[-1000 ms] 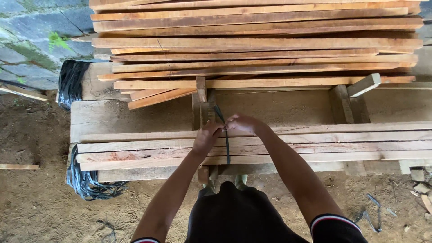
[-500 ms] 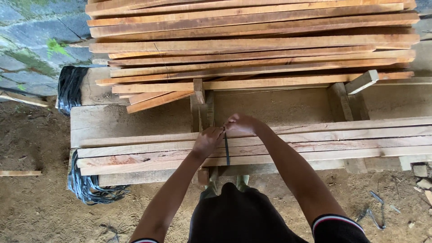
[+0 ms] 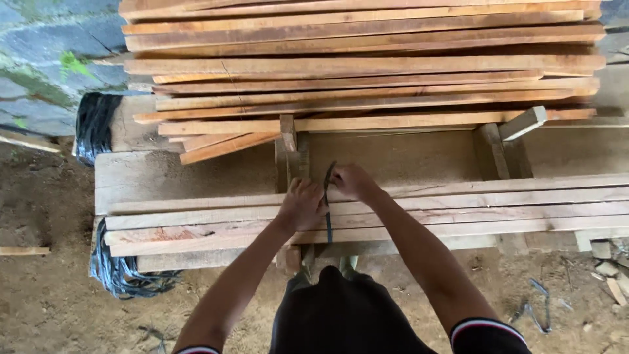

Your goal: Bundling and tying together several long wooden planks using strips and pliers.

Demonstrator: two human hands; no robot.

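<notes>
Left hand [image 3: 301, 204] closed on dark strap [image 3: 327, 208], pressing it onto plank bundle [image 3: 196, 223]. Right hand [image 3: 350, 181] pinches strap's upper end just beyond left hand. Step, likely: cinching bundle. Next move calls for firm, even pull.

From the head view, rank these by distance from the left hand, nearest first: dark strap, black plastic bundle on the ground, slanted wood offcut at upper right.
1. dark strap: touching the left hand, on its right.
2. black plastic bundle: lower left, on the ground.
3. slanted wood offcut: upper right, under the plank stack.
</notes>
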